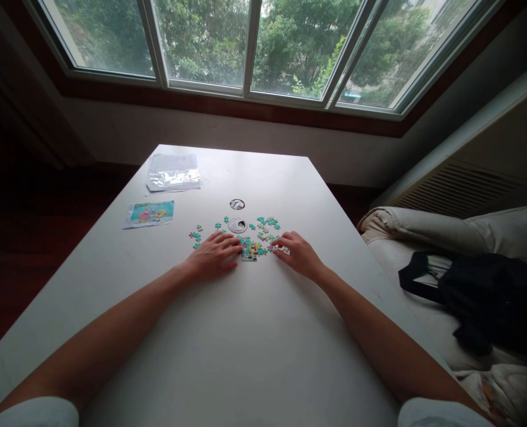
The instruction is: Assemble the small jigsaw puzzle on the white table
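On the white table (254, 332) lies a partly joined jigsaw puzzle (249, 249) with a cartoon picture in teal and yellow. My left hand (216, 254) rests flat at its left side, fingers stretched out, the fingertips touching or just covering its left edge. To its right, my right hand (296, 252) has thumb and forefinger bent around a small pinkish puzzle piece (271, 248) at the table surface. Loose puzzle pieces (270, 223) are scattered beyond the right hand. A few more puzzle pieces (195, 236) lie beyond the left hand.
A printed cartoon picture sheet (150, 214) lies to the left, with a clear plastic bag (174, 178) on paper behind it. Two round holes or discs (237, 225) sit mid-table. On the right, a dark bag (489, 302) rests on a pale cushioned seat (387, 255). Windows (245, 47) are ahead.
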The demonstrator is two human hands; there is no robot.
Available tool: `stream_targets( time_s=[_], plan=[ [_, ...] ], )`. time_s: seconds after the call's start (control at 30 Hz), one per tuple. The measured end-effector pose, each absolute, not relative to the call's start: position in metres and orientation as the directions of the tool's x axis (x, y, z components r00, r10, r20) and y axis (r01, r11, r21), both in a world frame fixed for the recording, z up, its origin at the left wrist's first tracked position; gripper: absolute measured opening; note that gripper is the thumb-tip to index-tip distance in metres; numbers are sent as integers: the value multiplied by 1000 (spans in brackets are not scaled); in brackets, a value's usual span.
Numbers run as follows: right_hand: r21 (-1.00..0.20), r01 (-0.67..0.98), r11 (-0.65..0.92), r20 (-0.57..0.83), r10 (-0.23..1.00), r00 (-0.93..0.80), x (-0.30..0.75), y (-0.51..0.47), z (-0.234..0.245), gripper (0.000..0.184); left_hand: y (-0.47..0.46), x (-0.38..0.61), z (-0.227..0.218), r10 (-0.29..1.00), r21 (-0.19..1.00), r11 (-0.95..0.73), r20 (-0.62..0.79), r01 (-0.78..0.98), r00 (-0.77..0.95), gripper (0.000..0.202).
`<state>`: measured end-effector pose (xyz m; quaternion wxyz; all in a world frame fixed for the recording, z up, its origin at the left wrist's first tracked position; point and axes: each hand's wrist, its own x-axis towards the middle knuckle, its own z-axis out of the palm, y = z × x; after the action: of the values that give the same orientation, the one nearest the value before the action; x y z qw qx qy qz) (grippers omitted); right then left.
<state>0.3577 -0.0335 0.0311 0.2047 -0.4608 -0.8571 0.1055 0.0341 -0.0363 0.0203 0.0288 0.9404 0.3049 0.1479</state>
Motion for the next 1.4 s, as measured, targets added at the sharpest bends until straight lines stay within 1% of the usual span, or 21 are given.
stream_targets(
  time_s=[0.07,0.13,0.23,0.37,0.57,0.7,0.8,0.97,1.03,1.13,1.4],
  plan=[
    [-326,770,549,254,835,-488,351,-37,28,13,-36,32,19,590,150,-806,271,572,760,45],
    [-307,779,547,248,836,-489,346,-38,26,12,-35,30,19,600,157,-799,271,580,753,45],
    [-336,768,545,244,838,-487,343,-37,25,14,-36,28,20,616,170,-787,271,593,739,45],
    [-376,780,501,239,865,-440,347,-31,23,21,-35,25,21,632,192,-774,281,603,722,43],
    [-414,773,480,210,877,-432,356,-20,27,17,-33,24,20,634,206,-773,283,600,720,40],
    [-415,767,489,149,869,-473,354,-12,35,18,-33,25,19,630,224,-776,294,589,718,40],
    [-369,779,508,155,860,-487,345,-6,38,19,-32,24,18,629,237,-778,307,582,714,40],
    [-180,837,516,178,854,-489,328,2,34,13,-32,24,18,632,226,-775,295,590,716,40],
    [-130,838,530,182,844,-505,324,3,32,14,-32,25,18,634,225,-774,295,592,715,40],
    [-107,830,547,184,831,-524,320,2,30,14,-32,26,18,635,229,-773,300,592,712,39],
    [-118,840,529,187,843,-505,314,2,29,10,-30,25,15,688,250,-723,343,644,640,38]
  ],
)
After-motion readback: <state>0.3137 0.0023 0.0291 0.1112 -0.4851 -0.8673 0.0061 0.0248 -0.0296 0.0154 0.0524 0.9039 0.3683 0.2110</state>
